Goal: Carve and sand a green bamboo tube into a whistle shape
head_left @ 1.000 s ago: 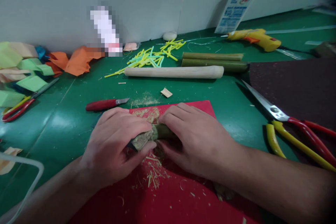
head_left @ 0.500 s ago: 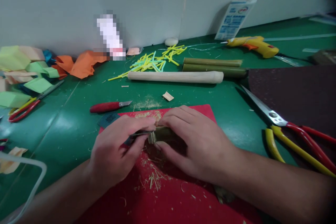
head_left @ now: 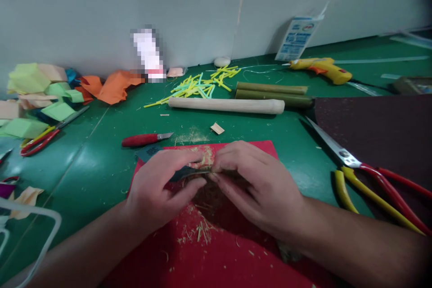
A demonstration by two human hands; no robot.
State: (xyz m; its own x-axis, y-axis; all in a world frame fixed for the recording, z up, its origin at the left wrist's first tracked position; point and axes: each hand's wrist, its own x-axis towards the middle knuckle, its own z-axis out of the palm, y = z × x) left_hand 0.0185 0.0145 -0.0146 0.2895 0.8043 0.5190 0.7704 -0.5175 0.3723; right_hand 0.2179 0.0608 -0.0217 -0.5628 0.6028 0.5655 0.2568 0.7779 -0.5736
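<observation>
The green tabletop (head_left: 101, 175) is covered in its near middle by a red mat (head_left: 135, 256), over which both hands are held. Beyond the mat a peeled bamboo stick (head_left: 226, 105) is laid crosswise. The right hand (head_left: 263, 175) is curled over a short bamboo piece (head_left: 232, 173), most of which is hidden under the fingers; the piece seems to be pinched between thumb and fingertips. The left hand (head_left: 162, 182) is arched, its thumb and forefinger tips held apart; whether the dark sheet (head_left: 185, 173) in that gap is gripped farther back cannot be told. The sheet seems to be an abrasive one, and the step in hand is judged to be smoothing. It is best done with the piece kept firmly braced in the right hand, the sheet backed by the left fingers, and light, even strokes made along the edge; the right fingertips should be kept clear of the rubbing face. The bamboo piece is placed to the right of the left hand, inside the right palm's curl, and the sheet's far edge is brought up to the right fingertips. Fine shavings (head_left: 202, 233) are scattered below both hands.
</observation>
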